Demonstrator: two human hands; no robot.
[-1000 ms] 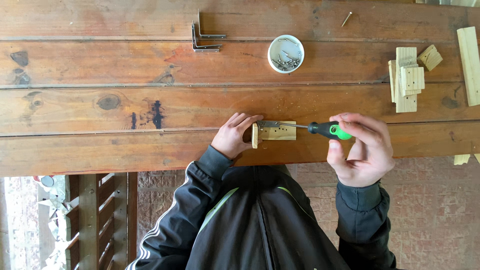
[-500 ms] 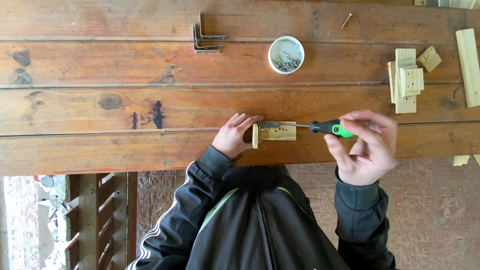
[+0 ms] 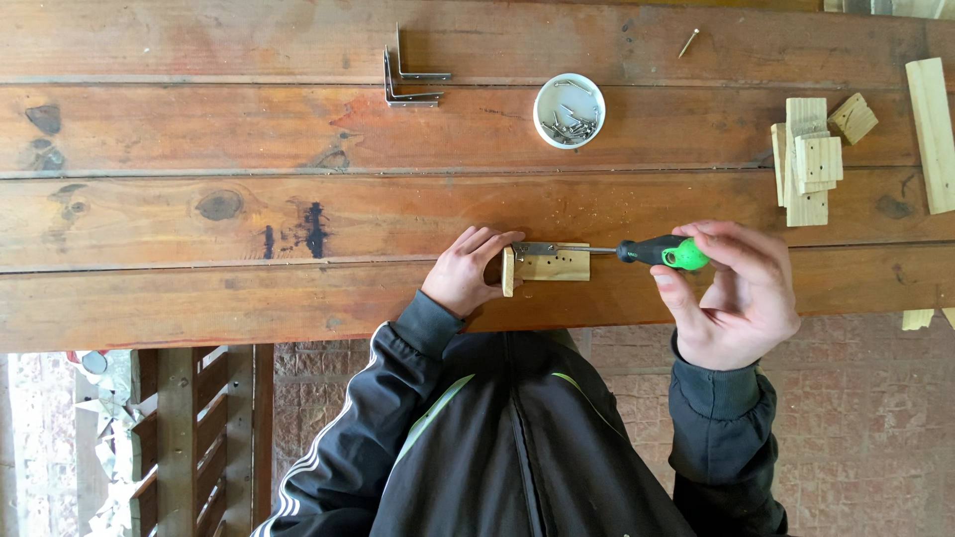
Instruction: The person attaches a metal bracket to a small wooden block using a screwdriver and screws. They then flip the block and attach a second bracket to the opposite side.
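1. We see our left hand [image 3: 466, 273] pressed against the end of a small wooden assembly [image 3: 545, 267], its fingers curled over the short upright piece. This looks like bracing, so the wood does not slide along the tabletop [image 3: 239, 298].
2. Our right hand [image 3: 736, 293] is closed around the green-and-black handle of a screwdriver [image 3: 637, 250]. The shaft lies level and points left, with the tip at a metal bracket [image 3: 532, 248] on the far edge of the assembly.
3. The assembly sits near the front edge of the tabletop, just ahead of our body, between the two hands. Held there, both arms can push towards each other along one line.
4. Further back stand a white cup of screws [image 3: 569, 110], two spare angle brackets [image 3: 408, 85] to its left and a stack of wooden offcuts [image 3: 811, 164] on the right, all well apart from the hands. A lone screw [image 3: 688, 42] lies near the far edge.
5. Against the picture from half a second ago, the wood, the left hand and the screwdriver's line are unchanged. Only the right hand's fingers have shifted on the handle, which fits a turn of the grip.
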